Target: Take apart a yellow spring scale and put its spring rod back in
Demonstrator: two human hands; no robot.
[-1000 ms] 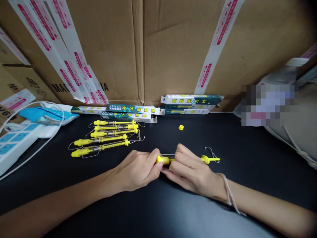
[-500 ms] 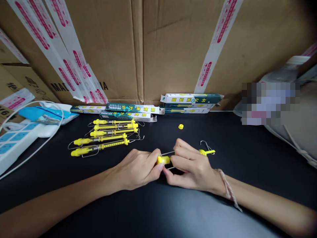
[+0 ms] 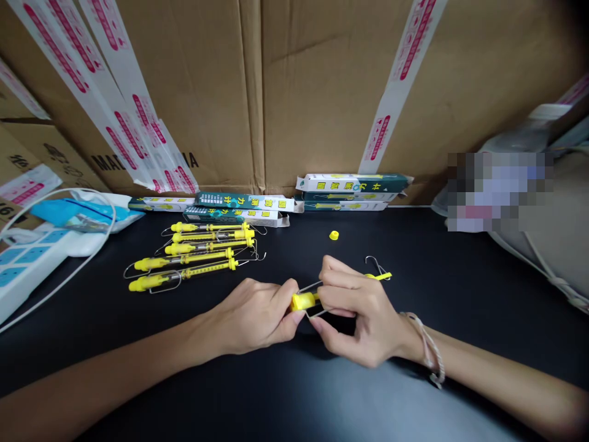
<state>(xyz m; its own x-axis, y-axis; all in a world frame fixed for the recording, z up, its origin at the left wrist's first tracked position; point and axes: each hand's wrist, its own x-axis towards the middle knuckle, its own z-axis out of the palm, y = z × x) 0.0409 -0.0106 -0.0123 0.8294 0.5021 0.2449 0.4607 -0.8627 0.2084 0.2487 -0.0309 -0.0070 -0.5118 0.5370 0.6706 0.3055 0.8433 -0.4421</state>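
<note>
A spring scale [image 3: 304,301] with a yellow end and a wire loop is held between my hands, low over the black table. My left hand [image 3: 257,313] pinches its yellow end between thumb and forefinger. My right hand [image 3: 361,310] has its fingers curled over the body, hiding the middle, while its thumb tip lies by the wire loop. Beyond the right knuckles show a yellow strip and a wire hook [image 3: 378,268]; whether they belong to the held scale is hidden. A small yellow cap [image 3: 334,235] lies farther back on the table.
Several yellow spring scales [image 3: 184,264] lie side by side at left. Printed narrow boxes [image 3: 354,183] are stacked against large cardboard cartons [image 3: 322,92]. A power strip [image 3: 27,264] with a white cable stands far left, a plastic bottle [image 3: 519,132] far right.
My right thumb has moved slightly down and away from the left fingertips, along the wire loop. The yellow strip and hook past my right hand have shifted a little left.
</note>
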